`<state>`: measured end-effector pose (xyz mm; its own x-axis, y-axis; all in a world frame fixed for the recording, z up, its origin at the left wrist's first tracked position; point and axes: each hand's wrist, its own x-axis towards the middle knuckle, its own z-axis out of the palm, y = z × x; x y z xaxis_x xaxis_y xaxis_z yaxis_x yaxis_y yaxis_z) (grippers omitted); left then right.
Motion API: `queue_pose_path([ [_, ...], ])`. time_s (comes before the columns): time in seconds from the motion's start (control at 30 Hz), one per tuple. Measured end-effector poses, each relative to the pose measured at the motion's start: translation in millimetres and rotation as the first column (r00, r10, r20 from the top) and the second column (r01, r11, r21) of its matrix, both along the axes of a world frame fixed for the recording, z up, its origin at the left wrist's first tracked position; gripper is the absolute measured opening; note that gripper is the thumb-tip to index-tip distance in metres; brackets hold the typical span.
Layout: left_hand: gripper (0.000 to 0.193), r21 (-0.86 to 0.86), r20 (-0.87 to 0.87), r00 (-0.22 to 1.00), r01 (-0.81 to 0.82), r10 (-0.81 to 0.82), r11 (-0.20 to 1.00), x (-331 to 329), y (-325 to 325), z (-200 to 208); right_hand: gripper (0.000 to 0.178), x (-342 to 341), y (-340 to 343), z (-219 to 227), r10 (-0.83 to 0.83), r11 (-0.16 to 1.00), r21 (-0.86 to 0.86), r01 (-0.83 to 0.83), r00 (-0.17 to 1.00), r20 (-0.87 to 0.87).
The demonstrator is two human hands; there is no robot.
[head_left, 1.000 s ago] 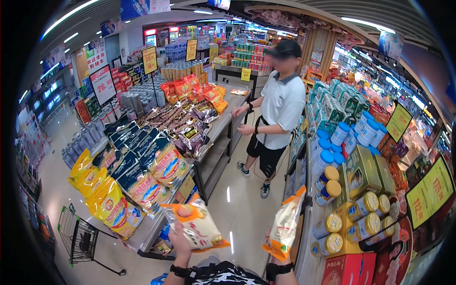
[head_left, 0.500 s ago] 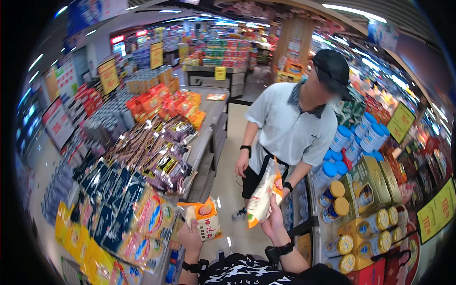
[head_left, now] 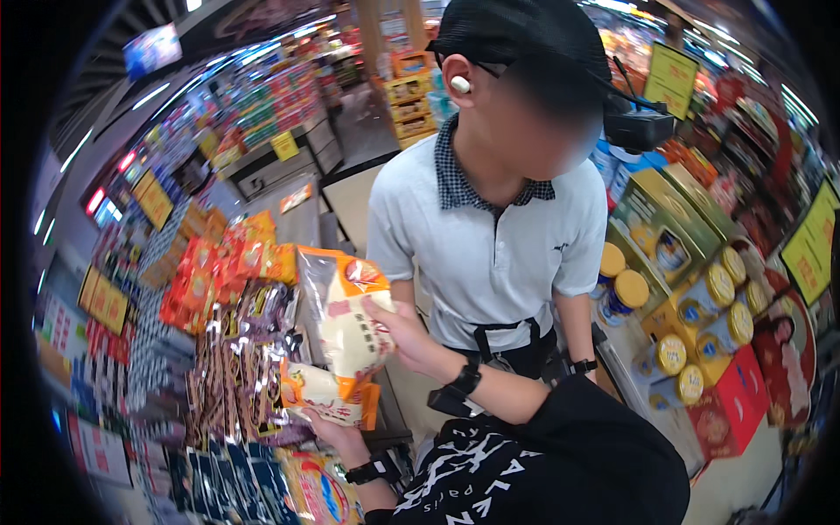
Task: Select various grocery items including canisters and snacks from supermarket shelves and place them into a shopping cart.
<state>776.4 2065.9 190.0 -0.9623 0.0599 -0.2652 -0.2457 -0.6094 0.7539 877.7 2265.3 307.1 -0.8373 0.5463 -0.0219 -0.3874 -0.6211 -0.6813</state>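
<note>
My right hand [head_left: 404, 337] is closed on the side of a white-and-orange food packet [head_left: 354, 324], held upright with part of its wrapper clear. Just below it, my left hand [head_left: 339, 433] grips a second white-and-orange food packet [head_left: 319, 392], which lies tilted sideways. The upper packet's lower end overlaps the lower one. Both packets are over the edge of the display table, in front of purple-brown packets [head_left: 232, 376]. What is inside the packets cannot be made out.
A person in a pale polo shirt [head_left: 490, 249] and black cap stands close ahead. Orange-red packets [head_left: 223, 262], navy packets [head_left: 232, 481] and a yellow packet [head_left: 315, 490] cover the left table. Gold-lidded cans [head_left: 669, 354] and a red box [head_left: 731, 398] stand at right.
Both packets have moved left over the table, and the right-hand one has turned its printed front toward me. The view has swung, and the other person appears much nearer.
</note>
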Motion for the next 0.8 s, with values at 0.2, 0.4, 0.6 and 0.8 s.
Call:
queue_pose_path([
  [0.2,0.025,0.817,0.002,0.605,0.458,-0.796,0.35,-95,50,-58,0.042,-34,30,8,-0.126,0.954,-0.294,0.064,0.973,-0.196],
  [0.4,0.023,0.875,-0.121,0.126,0.482,-0.985,-0.046,-109,123,-31,0.049,-61,58,-52,-0.201,0.773,-0.628,-0.09,0.904,-0.377],
  [0.6,0.024,0.906,-0.297,-0.187,0.253,-0.936,-0.338,-90,192,22,0.042,-39,60,-89,-0.361,0.818,-0.574,0.033,0.807,-0.468],
  [0.8,0.016,0.638,-0.608,-0.302,0.365,-0.734,-0.678,-120,302,22,0.039,-10,111,-49,-0.7,0.699,-0.191,0.69,0.714,0.016],
])
